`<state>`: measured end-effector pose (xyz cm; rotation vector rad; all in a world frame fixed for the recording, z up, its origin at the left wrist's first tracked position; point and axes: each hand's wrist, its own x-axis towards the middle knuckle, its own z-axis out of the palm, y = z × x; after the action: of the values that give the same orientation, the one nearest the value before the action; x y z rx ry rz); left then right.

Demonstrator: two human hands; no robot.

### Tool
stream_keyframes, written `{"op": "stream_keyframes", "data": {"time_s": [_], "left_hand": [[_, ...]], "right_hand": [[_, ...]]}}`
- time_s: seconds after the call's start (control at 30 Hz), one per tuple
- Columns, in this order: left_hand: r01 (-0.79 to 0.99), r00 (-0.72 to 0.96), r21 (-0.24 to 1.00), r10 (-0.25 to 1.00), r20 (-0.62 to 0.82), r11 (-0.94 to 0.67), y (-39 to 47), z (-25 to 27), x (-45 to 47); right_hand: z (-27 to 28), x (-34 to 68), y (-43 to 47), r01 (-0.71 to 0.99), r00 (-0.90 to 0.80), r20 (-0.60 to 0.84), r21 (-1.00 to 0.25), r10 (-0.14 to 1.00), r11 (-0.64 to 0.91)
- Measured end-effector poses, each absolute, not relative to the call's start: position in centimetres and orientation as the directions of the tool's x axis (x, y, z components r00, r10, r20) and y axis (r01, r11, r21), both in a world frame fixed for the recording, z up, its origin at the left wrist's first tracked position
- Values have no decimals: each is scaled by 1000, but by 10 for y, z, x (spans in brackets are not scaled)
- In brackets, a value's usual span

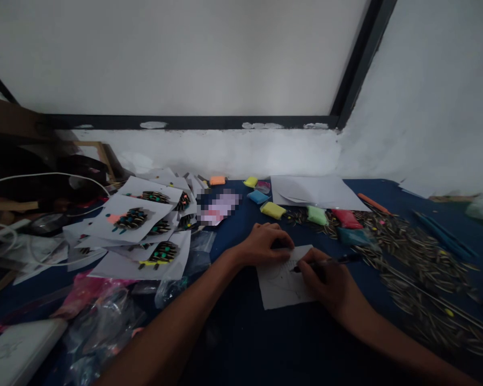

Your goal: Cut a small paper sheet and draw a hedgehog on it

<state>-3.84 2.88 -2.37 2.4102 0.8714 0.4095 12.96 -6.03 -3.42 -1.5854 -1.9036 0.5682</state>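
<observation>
A small sheet of white paper (pixel 284 289) with faint line drawing and small marks lies on the dark blue tabletop. My left hand (pixel 265 242) rests on its upper left edge, fingers bent and a gap between thumb and forefinger, nothing gripped. In my right hand (pixel 326 279) is a dark pen (pixel 338 260), its tip down at the paper near the drawn marks. Right of this hand spreads a heap of striped sunflower seeds (pixel 418 268). Packets of coloured clay, such as a yellow packet (pixel 272 210) and a red packet (pixel 346 219), lie behind my hands.
Sheets with seed-and-clay pictures (pixel 131 220) are piled at left. Plastic bags (pixel 104 321) and a white box (pixel 20 348) lie nearer. A stack of blank paper (pixel 306 190) sits by the wall. Blue tweezers-like tool (pixel 443 233) and a thin rod (pixel 430 295) are at right.
</observation>
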Motion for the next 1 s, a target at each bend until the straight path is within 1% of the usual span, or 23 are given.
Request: {"op": "stream_keyframes", "data": {"time_s": [0.13,0.3,0.5,0.7,0.8,1.0], "left_hand": [[484,751,577,651,111,-657,30,-25,-39],[489,749,585,655,99,-647,30,-24,-39],[486,750,582,653,106,-652,29,-24,-39],[491,749,574,654,105,-655,29,-24,-39],[486,752,575,650,108,-658,29,-24,-39],[490,748,574,655,110,-656,29,-24,-39]], "right_hand": [[-34,130,-60,707,-106,139,-685,985,173],[-30,132,-61,727,-35,187,-670,982,153],[-31,133,-62,723,-78,180,-667,981,180],[-35,134,-59,722,-103,139,-671,985,170],[-33,133,-60,727,-114,157,-659,981,191],[-32,133,-60,741,-82,175,-647,981,177]]}}
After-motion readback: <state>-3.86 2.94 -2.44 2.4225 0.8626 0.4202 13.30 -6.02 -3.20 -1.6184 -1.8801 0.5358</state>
